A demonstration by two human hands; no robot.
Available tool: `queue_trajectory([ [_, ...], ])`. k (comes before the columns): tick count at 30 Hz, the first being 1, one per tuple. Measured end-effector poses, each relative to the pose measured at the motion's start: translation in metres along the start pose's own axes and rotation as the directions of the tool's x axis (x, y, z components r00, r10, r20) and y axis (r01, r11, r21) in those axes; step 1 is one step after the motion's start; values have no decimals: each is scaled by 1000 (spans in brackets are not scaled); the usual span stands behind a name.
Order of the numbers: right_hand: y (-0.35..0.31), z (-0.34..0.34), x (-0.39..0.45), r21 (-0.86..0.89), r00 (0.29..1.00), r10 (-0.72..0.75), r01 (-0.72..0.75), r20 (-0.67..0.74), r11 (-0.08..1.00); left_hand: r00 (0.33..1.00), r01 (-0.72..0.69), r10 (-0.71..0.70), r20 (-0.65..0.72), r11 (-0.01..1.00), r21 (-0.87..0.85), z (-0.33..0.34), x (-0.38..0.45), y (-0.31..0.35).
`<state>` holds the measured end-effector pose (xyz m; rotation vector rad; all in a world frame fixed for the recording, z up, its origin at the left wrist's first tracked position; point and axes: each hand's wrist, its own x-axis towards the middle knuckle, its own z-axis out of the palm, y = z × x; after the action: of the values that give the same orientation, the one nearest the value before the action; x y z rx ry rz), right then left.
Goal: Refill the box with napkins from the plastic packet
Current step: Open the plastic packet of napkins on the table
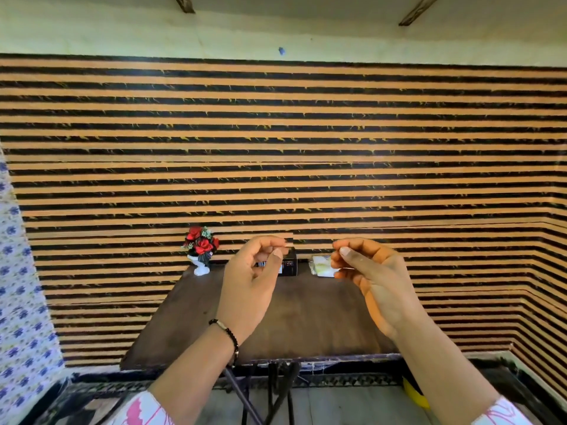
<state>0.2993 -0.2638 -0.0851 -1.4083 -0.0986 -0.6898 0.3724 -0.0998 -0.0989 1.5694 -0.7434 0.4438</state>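
Observation:
A small dark box [288,265] stands at the far edge of the brown table [294,320], against the striped wall. Right of it lies a clear plastic packet [320,265] with white and pale yellow napkins inside. My left hand [250,283] hovers above the table in front of the box and hides its left part; its fingers are loosely curled and hold nothing. My right hand [372,280] floats just right of the packet, fingers also loosely curled and empty, fingertips near the packet's right edge.
A white vase with red flowers [201,250] stands at the table's far left corner. An orange and black striped wall rises right behind the table. A patterned cloth [18,286] hangs at the left. Dark metal table legs [276,391] show below the near edge.

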Motion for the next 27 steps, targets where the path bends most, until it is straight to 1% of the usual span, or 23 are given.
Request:
queue_trajectory([
  [6, 43, -30, 90, 8, 999, 48, -48, 4, 999, 997, 65, -64, -37, 998, 27, 39, 66, -54],
  [13, 93, -58, 178, 5, 994, 104, -104, 16, 995, 988, 135, -136, -78, 991, -12, 86, 123, -119],
  [21, 164, -66, 253, 2, 987, 156, -156, -21, 988, 972, 225, -227, -63, 974, -40, 114, 180, -204],
  [27, 227, -58, 314, 10, 967, 243, -243, -75, 970, 957, 289, -291, -22, 956, -44, 125, 230, -281],
])
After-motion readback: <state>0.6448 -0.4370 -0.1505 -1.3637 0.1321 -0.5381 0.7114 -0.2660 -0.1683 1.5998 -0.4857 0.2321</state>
